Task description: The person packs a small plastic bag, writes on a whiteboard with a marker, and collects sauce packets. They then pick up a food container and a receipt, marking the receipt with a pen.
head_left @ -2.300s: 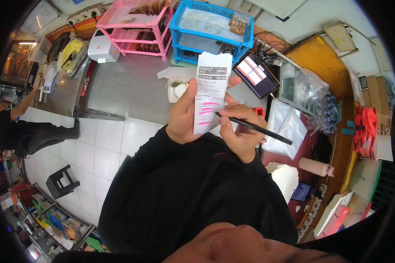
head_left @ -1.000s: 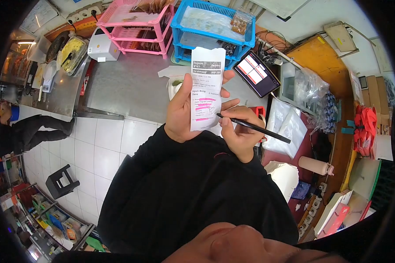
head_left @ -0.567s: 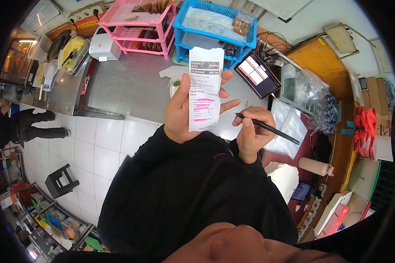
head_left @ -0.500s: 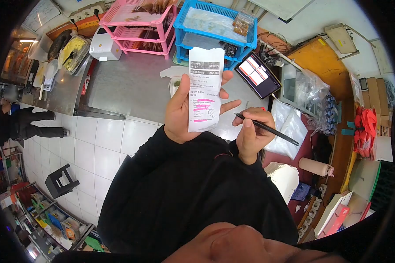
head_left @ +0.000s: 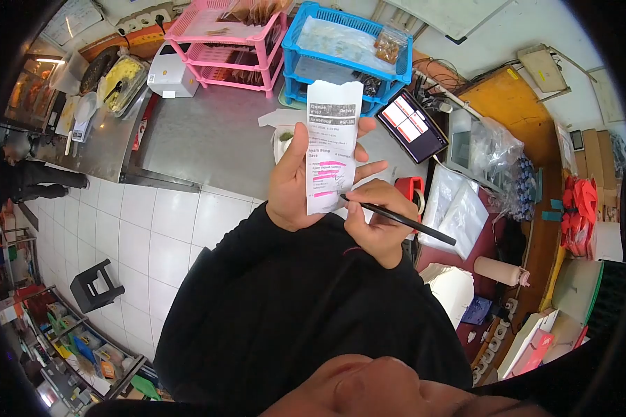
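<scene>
A printed paper receipt (head_left: 332,132) with pink highlighter stripes and a few pen scribbles lies upright along my left hand (head_left: 289,187), thumb on one edge and fingers behind the other. Between the fingertips of my right hand (head_left: 381,221) is a black pen (head_left: 417,226), its tip right at the lower right part of the receipt, near the scribbles. The pen's back end points down to the right. Behind the hands is the metal counter (head_left: 212,132), with a white paper piece (head_left: 275,118) partly hidden by my left hand.
Pink tiered baskets (head_left: 233,62) and blue tiered baskets (head_left: 348,52) stand at the back. A tablet (head_left: 412,124) leans right of them. Clear plastic bags (head_left: 453,205), a red tape dispenser (head_left: 412,191) and a pink bottle (head_left: 499,271) lie rightward. A person (head_left: 28,174) stands far left; a black stool (head_left: 96,285) is on the floor.
My right hand has moved left with the pen, bringing its tip from beside the receipt onto its lower part. The red tape dispenser has come into fuller view. The receipt stays in my left hand.
</scene>
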A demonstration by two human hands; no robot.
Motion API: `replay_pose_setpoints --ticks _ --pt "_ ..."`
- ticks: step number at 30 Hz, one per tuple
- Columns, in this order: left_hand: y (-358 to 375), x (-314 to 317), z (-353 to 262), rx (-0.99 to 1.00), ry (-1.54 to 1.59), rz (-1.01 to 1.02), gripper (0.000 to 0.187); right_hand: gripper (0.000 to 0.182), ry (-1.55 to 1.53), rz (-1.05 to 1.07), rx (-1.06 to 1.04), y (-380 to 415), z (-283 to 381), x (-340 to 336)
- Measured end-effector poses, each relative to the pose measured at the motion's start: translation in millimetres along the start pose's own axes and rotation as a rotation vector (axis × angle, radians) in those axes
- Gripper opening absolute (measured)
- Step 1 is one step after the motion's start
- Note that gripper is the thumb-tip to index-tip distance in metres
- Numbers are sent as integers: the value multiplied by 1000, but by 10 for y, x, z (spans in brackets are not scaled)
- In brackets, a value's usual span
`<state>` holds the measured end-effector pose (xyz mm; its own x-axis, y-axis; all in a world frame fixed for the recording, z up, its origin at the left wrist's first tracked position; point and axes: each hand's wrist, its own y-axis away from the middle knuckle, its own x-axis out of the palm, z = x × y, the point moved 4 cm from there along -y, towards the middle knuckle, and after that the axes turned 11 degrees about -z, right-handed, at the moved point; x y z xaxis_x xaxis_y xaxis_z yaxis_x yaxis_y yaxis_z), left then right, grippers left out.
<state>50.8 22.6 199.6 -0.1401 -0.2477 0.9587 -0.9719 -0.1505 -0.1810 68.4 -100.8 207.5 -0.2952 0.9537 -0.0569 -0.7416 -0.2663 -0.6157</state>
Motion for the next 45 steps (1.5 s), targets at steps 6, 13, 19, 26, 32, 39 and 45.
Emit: replay_pose_setpoints --ticks 6,13,19,26,32,39,45 --pt "-30 -7 -28 18 28 -20 58 13 -62 -91 24 -34 36 -27" --pt "-50 -21 -7 -8 37 -17 57 16 13 67 22 -54 24 78" --pt "-60 -39 -26 -16 20 -71 55 5 -213 -515 164 -182 -359 -485" --pt "-45 21 -82 -6 85 19 54 14 310 -783 326 78 -2164 -1999" --pt "-40 55 -80 -12 73 38 54 29 1117 -334 775 1080 -3354 -2670" --pt "-34 50 -38 -36 72 16 53 40 766 -402 629 1244 -3641 -2700" --pt "-54 6 -41 -62 50 -18 57 22 1147 -463 296 1079 -2720 -2005"
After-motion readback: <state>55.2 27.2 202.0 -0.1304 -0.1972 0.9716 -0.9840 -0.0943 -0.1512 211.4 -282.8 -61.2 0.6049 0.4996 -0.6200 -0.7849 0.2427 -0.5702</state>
